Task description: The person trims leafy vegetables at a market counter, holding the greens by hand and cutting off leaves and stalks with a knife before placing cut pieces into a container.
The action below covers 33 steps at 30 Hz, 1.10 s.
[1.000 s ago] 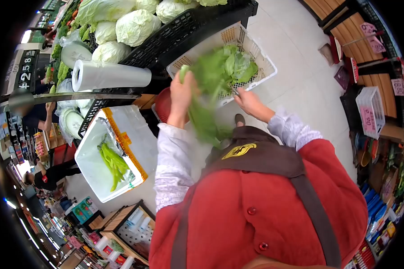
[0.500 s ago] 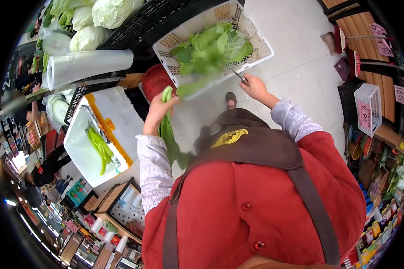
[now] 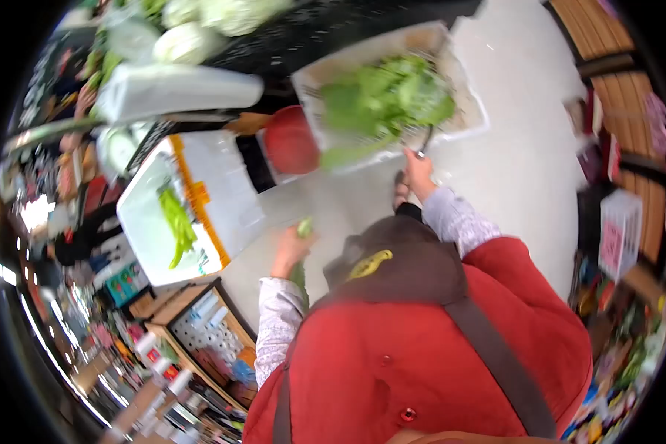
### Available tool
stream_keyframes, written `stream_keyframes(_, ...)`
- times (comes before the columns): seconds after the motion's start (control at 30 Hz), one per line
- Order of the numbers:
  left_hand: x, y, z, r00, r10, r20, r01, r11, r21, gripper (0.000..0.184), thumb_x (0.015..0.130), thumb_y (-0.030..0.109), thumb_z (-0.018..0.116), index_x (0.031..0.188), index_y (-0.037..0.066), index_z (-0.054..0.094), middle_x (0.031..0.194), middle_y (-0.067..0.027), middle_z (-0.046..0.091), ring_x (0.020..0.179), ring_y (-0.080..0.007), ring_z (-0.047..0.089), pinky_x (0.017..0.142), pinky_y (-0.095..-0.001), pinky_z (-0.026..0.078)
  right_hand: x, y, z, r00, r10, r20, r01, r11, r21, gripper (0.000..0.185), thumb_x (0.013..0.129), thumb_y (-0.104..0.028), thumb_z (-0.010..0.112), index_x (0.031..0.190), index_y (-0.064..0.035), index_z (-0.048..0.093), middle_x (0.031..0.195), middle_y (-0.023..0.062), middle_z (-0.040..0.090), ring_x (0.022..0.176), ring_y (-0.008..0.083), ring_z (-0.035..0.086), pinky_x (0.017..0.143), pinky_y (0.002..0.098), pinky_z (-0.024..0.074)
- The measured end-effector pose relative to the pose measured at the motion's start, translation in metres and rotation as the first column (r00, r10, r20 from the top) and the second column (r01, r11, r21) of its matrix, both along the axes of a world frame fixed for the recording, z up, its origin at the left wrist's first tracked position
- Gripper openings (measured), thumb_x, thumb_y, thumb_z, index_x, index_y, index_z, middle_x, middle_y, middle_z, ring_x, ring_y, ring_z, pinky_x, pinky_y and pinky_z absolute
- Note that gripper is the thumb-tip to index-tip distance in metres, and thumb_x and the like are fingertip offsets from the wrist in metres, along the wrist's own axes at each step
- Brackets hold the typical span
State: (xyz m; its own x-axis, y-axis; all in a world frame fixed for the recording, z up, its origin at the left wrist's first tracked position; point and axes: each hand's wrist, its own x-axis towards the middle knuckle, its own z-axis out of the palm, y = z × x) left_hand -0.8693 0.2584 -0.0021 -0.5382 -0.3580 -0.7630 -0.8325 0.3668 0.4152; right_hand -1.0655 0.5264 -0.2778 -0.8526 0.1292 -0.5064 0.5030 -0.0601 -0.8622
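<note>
My left hand (image 3: pixel 292 250), blurred by motion, is closed round a leafy green stalk (image 3: pixel 305 227). The stalk's pale cut end sticks out above my fingers, and its leaf hangs down beside my sleeve. In my right hand (image 3: pixel 419 176) is a small knife (image 3: pixel 428 138), its blade pointing up over the near rim of a white plastic crate (image 3: pixel 468 127). Loose green leaves (image 3: pixel 392 92) lie heaped in that crate. Left of my hands, several trimmed green stalks (image 3: pixel 176 222) rest in a white foam box (image 3: pixel 144 240) with orange tape.
A red bowl (image 3: pixel 291 140) stands between the crate and the foam box. Behind them are a roll of plastic bags (image 3: pixel 177 90) and cabbages (image 3: pixel 181 44). A wooden shelf unit (image 3: pixel 200 325) is at lower left. Baskets (image 3: pixel 620 233) and goods line the right.
My left hand has drawn down and away from the crate with the stalk. A leaf blurred in the air before now lies over the crate's near edge. The whole view has shifted.
</note>
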Motion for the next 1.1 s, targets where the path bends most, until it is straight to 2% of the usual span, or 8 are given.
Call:
stream_keyframes(0.37, 0.116, -0.001, 0.007, 0.946, 0.295, -0.136, -0.309, 0.946, -0.095, 0.047, 0.077, 0.034, 0.073, 0.108, 0.003, 0.061, 0.079, -0.0112, 0.065, 0.057, -0.0188, 0.059, 0.054, -0.0345, 0.049, -0.048, -0.008, 0.047, 0.866, 0.253, 0.43, -0.195, 0.965, -0.175, 0.034, 0.086, -0.028, 0.062, 0.113, -0.0084, 0.055, 0.078, 0.005, 0.051, 0.066, 0.0165, 0.051, 0.054, 0.0325, 0.0453)
stream_keyframes(0.43, 0.182, -0.01, -0.014, 0.948, 0.272, -0.164, -0.302, 0.931, -0.204, 0.051, 0.076, 0.033, 0.074, 0.115, 0.003, 0.058, 0.084, -0.0128, 0.065, 0.059, -0.0203, 0.06, 0.054, -0.0342, 0.049, -0.049, 0.015, 0.035, 0.565, 0.825, 0.032, -0.791, 0.529, 0.307, 0.042, 0.076, -0.004, 0.067, 0.114, -0.0042, 0.049, 0.083, 0.0039, 0.057, 0.069, 0.0147, 0.055, 0.056, 0.0285, 0.0489)
stream_keyframes(0.47, 0.202, -0.005, 0.007, 0.903, 0.41, -0.127, -0.429, 0.859, -0.28, 0.055, 0.076, 0.032, 0.074, 0.12, 0.003, 0.056, 0.088, -0.0137, 0.065, 0.061, -0.0208, 0.06, 0.054, -0.0341, 0.05, -0.07, 0.026, -0.001, 0.58, 0.808, 0.103, -0.814, 0.578, 0.049, 0.035, 0.084, -0.005, 0.058, 0.117, -0.0042, 0.047, 0.086, 0.0053, 0.055, 0.074, 0.0147, 0.054, 0.055, 0.0289, 0.0498)
stream_keyframes(0.53, 0.244, -0.002, 0.066, 0.729, 0.672, -0.126, -0.664, 0.652, -0.366, 0.064, 0.076, 0.031, 0.073, 0.129, 0.004, 0.049, 0.097, -0.0155, 0.064, 0.069, -0.0224, 0.062, 0.06, -0.0358, 0.052, -0.074, 0.028, 0.03, 0.202, 0.979, -0.037, -0.846, 0.194, 0.496, 0.036, 0.076, 0.007, 0.058, 0.11, -0.0032, 0.048, 0.082, 0.0037, 0.054, 0.069, 0.0126, 0.054, 0.055, 0.027, 0.0485)
stream_keyframes(0.63, 0.359, 0.01, 0.074, 0.326, 0.903, -0.281, -0.9, 0.205, -0.384, 0.083, 0.071, 0.027, 0.077, 0.139, 0.004, 0.035, 0.106, -0.0215, 0.062, 0.063, -0.0272, 0.066, 0.058, -0.0371, 0.056, -0.078, 0.01, 0.038, 0.615, 0.753, 0.233, -0.783, 0.618, 0.069, 0.02, 0.082, -0.01, 0.058, 0.101, -0.0046, 0.051, 0.073, 0.0039, 0.053, 0.062, 0.0136, 0.052, 0.051, 0.0255, 0.0455)
stream_keyframes(0.77, 0.474, 0.075, 0.145, -0.197, 0.854, -0.481, -0.843, -0.398, -0.361, 0.093, 0.072, 0.028, 0.076, 0.142, -0.005, 0.024, 0.126, -0.0263, 0.053, 0.11, -0.0361, 0.057, 0.093, -0.0413, 0.046, -0.056, -0.011, 0.049, 0.62, 0.666, 0.414, -0.744, 0.667, 0.04, 0.018, 0.082, -0.012, 0.058, 0.098, -0.0053, 0.05, 0.071, 0.004, 0.052, 0.061, 0.0141, 0.051, 0.05, 0.026, 0.0445)
stream_keyframes(0.87, 0.568, 0.161, 0.155, -0.095, 0.676, -0.731, -0.452, -0.683, -0.573, 0.089, 0.072, 0.021, 0.076, 0.139, -0.009, 0.026, 0.097, -0.0235, 0.065, 0.07, -0.0324, 0.067, 0.066, -0.0368, 0.054, -0.042, -0.027, 0.052, 0.532, 0.707, 0.466, -0.808, 0.589, 0.03, 0.017, 0.083, -0.014, 0.058, 0.096, -0.0058, 0.049, 0.07, 0.004, 0.051, 0.059, 0.0145, 0.05, 0.049, 0.0265, 0.0437)
stream_keyframes(1.1, 0.555, 0.321, 0.134, -0.201, 0.768, -0.608, -0.544, -0.603, -0.583, 0.04, 0.073, 0.025, 0.075, 0.095, -0.005, 0.061, 0.068, -0.0134, 0.066, 0.051, -0.0196, 0.065, 0.055, -0.0329, 0.053, -0.026, -0.046, 0.043, 0.358, 0.792, 0.495, -0.902, 0.429, -0.034, 0.016, 0.083, -0.017, 0.057, 0.091, -0.0071, 0.047, 0.067, 0.0042, 0.05, 0.056, 0.0154, 0.049, 0.047, 0.0275, 0.0419)
